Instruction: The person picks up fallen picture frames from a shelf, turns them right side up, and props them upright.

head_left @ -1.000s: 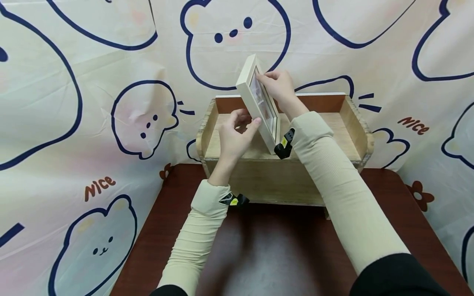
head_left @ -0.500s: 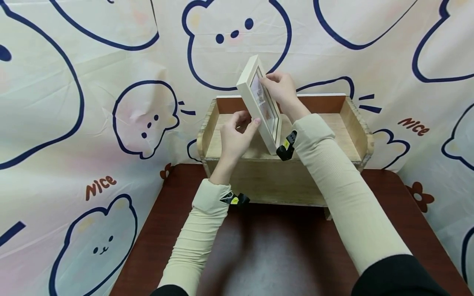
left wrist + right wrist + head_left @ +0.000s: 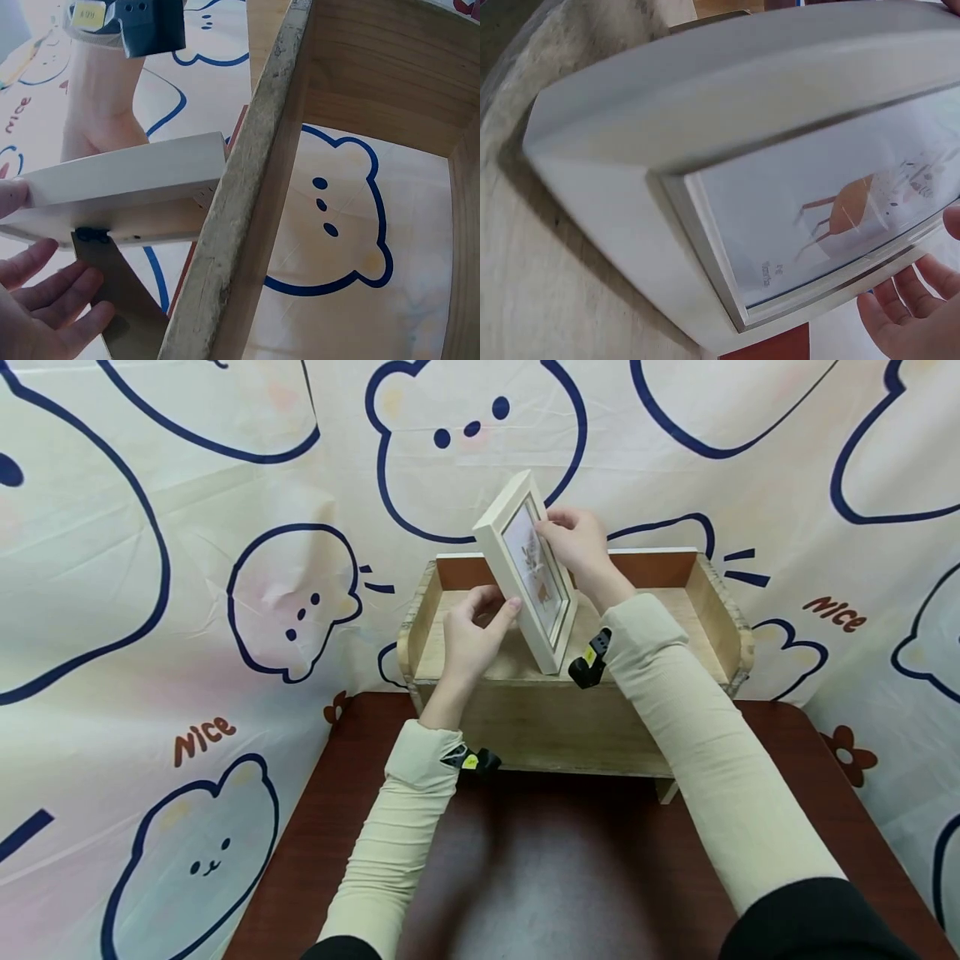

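Observation:
A cream picture frame [image 3: 534,560], with an animal drawing behind its pane, stands tilted on the wooden shelf [image 3: 555,727]. My left hand [image 3: 472,635] holds its left edge, thumb on the side and fingers curled behind. From the left wrist, those fingers show beside the fold-out stand [image 3: 124,300] on the frame's back. High on the right edge, my right hand [image 3: 581,547] pinches the frame, thumb in front and fingers behind. Seen from the right wrist, the frame's lower corner [image 3: 622,217] is right at the shelf board.
Low side walls [image 3: 720,618] and a brown back strip [image 3: 652,568] border the shelf top. Underneath is a dark red-brown table [image 3: 555,877]. A cloth printed with bears [image 3: 300,602] hangs close behind and at both sides.
The picture frame has turned so that more of its front faces the head camera. My right hand has shifted slightly right with its edge; the left hand stays nearly in place.

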`<act>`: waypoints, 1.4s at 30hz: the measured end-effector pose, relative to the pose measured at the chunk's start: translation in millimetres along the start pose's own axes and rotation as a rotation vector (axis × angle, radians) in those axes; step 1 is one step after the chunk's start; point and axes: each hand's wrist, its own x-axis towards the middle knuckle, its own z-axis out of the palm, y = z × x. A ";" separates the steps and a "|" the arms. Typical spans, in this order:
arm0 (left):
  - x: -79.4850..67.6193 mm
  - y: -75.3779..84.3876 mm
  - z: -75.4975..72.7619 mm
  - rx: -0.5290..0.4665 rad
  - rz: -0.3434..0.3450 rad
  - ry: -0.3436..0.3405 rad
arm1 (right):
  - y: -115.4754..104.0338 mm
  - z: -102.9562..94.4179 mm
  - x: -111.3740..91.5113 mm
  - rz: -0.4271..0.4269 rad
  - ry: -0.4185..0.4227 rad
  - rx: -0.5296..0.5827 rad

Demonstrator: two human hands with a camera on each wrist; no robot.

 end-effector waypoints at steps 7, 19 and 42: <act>-6.3 27.4 -3.0 -0.010 -0.035 -0.016 | 1.2 -5.7 -0.9 0.015 -0.008 0.007; 6.4 -10.4 -5.5 -0.073 -0.026 -0.026 | 1.8 -11.3 -2.4 0.049 0.030 0.012; -4.8 -6.8 3.4 0.002 0.072 0.036 | 31.7 -26.8 6.2 0.205 -0.118 0.093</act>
